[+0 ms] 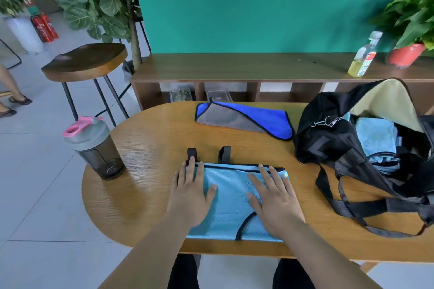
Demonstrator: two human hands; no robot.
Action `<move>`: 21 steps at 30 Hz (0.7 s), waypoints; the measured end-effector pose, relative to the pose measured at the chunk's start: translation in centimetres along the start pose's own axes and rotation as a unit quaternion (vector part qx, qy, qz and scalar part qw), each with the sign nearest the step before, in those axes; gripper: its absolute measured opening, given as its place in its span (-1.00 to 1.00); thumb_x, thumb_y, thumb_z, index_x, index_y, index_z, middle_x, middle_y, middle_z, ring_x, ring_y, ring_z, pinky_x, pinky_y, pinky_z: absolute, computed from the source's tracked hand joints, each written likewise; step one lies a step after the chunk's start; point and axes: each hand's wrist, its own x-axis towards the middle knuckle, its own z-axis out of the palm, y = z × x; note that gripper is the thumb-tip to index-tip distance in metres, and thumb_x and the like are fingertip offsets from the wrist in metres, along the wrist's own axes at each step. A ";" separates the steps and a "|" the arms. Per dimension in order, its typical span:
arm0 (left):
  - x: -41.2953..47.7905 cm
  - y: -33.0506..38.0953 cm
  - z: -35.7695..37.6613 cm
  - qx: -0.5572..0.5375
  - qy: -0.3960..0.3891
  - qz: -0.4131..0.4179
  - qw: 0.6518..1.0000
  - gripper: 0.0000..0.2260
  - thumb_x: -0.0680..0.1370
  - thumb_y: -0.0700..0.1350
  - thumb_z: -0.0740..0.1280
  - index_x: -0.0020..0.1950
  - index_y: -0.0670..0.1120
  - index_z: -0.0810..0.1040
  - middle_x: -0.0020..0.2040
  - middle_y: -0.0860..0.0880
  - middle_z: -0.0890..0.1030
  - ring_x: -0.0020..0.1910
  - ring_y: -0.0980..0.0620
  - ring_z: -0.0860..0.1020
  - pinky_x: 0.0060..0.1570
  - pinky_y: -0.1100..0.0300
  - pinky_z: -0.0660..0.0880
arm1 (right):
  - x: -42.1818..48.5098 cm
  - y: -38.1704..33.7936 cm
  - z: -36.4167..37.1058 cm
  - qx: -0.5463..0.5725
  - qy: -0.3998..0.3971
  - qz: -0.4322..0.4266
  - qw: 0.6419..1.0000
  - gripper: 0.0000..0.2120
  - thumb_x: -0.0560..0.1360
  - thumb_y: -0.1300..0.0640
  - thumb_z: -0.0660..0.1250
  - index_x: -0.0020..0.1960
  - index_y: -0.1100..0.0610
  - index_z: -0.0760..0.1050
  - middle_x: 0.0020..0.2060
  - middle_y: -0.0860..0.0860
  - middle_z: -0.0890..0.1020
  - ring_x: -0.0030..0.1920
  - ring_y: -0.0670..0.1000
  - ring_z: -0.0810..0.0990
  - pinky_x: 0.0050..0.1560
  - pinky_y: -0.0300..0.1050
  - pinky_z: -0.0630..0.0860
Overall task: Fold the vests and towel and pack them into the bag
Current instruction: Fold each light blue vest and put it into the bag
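Light blue vest [231, 197], folded into a rectangle with black trim, is lying on the worktop [145, 171] to the left of the bag [328, 134]. It is being pressed flat by both hands. The left hand [190, 197] is being laid on the end of the vest farther from the bag, with fingers straight and spread and fingertips at the far trimmed edge. The right hand [274, 202] is being laid in the same manner on the end nearer the bag. The grip of each hand is fully open, and nothing is being grasped. Two black strap loops [225, 154] are protruding beyond the far edge of the vest. The bag, black with a pale lining, is lying unzipped, and folded light blue fabric [373, 136] is being held inside it. The blue and grey towel [246, 117] is lying just left of the bag, beyond the vest and apart from it. A shaker bottle [94, 148] with a pink lid is standing well to the left of the bag, past the vest.
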 end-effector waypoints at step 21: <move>-5.1 7.6 -2.3 -0.082 0.094 0.066 0.990 -0.42 0.66 0.17 0.20 0.65 0.04 0.22 0.70 -0.09 0.08 0.69 -0.17 -0.09 0.66 -0.15 -0.02 | 1.4 2.5 -1.2 0.127 0.109 0.032 0.985 -0.53 0.73 -0.03 0.13 0.63 -0.13 0.25 0.65 -0.13 0.17 0.68 -0.03 0.00 0.68 0.06 0.00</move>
